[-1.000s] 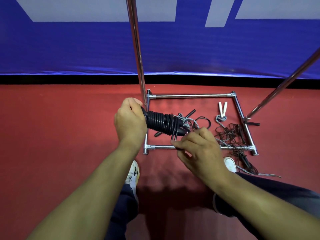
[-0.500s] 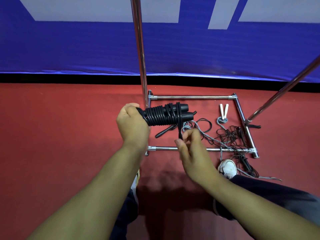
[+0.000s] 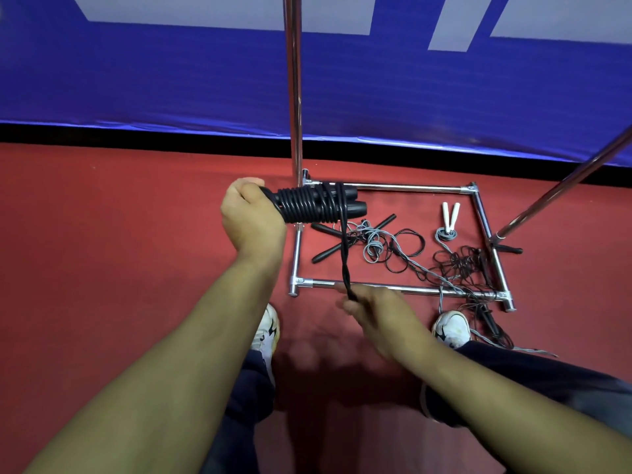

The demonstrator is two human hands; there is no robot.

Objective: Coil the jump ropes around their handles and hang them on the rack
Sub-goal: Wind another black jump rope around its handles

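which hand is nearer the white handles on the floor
Right. The right hand is below-left of the white handles, pinching black rope; the left hand is farther left.

Nothing legible here — the blue banner [image 3: 205,73] carries big pale shapes along its top edge, cropped too hard to read as letters. The white shoes [image 3: 452,328] show dark markings — no brand can be made out.

A black jump rope [image 3: 309,208], coiled round its paired handles, lies level; its twisted tail [image 3: 345,261] drops toward six o'clock.
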